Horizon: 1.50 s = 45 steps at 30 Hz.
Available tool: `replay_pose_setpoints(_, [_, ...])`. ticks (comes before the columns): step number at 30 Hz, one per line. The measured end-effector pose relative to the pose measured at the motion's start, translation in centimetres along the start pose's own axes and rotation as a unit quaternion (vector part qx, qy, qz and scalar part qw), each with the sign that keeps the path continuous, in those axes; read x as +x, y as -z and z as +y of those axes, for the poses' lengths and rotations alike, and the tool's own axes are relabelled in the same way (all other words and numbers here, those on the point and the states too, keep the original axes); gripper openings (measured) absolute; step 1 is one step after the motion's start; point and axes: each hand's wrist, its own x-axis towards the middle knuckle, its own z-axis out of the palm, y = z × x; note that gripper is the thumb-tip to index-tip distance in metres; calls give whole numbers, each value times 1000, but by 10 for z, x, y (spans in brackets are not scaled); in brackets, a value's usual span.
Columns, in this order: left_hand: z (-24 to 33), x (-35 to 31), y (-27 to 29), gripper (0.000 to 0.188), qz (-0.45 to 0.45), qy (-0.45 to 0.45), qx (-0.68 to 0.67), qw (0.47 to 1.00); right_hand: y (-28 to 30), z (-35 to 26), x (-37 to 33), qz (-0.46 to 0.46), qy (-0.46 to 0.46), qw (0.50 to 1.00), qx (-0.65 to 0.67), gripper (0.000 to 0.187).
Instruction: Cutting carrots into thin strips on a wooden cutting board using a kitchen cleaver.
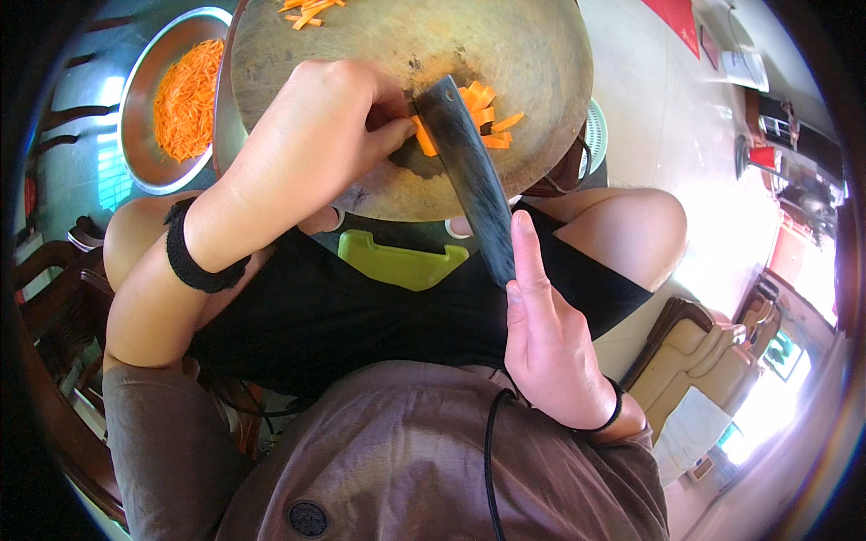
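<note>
My left hand [320, 126] is on the round wooden chopping board [550, 72], its thumb and fingers bent and pinched around a piece of carrot [425, 136]. Right against that piece stands a dark-bladed cleaver [467, 167], which slants across the near part of the board. Its handle end is in my right hand [557, 352], with the index finger stretched along it. Several cut carrot pieces [483, 110] lie just right of the blade. A few carrot sticks [311, 13] rest near the far edge of the board. My left fingers partly hide the carrot being held.
Left of the board sits a metal bowl [138, 135] with shredded carrot [188, 101] in it. A green plastic piece [397, 261] is below the near edge, between my legs. A pale green basket [596, 137] stands at the right. Farther off is a beige sofa [699, 356].
</note>
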Motion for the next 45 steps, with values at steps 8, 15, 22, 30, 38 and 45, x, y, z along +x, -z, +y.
replay_pose_setpoints(8, [28, -38, -14, 35, -45, -69, 168, 982, 0, -2, 1, 0, -8, 1000, -2, 98])
replay_pose_setpoints(15, [36, -51, -31, 53, -16, -111, 257, 960, 2, -2, 2, -6, -8, 1000, -6, 96])
replay_pose_setpoints(22, [37, -55, -36, 57, -14, -102, 270, 958, 3, -3, 3, -7, -1, 1000, -4, 94])
replay_pose_setpoints(30, [38, -55, -37, 63, -28, -106, 283, 953, 4, 0, 15, 0, 13, 1000, -2, 95])
replay_pose_setpoints(38, [39, -56, -42, 45, 12, -131, 344, 930, -10, -4, 10, -3, 6, 998, -69, 98])
replay_pose_setpoints(45, [38, -59, -41, 63, -22, -111, 340, 934, -1, 0, -17, -2, -4, 995, -96, 97])
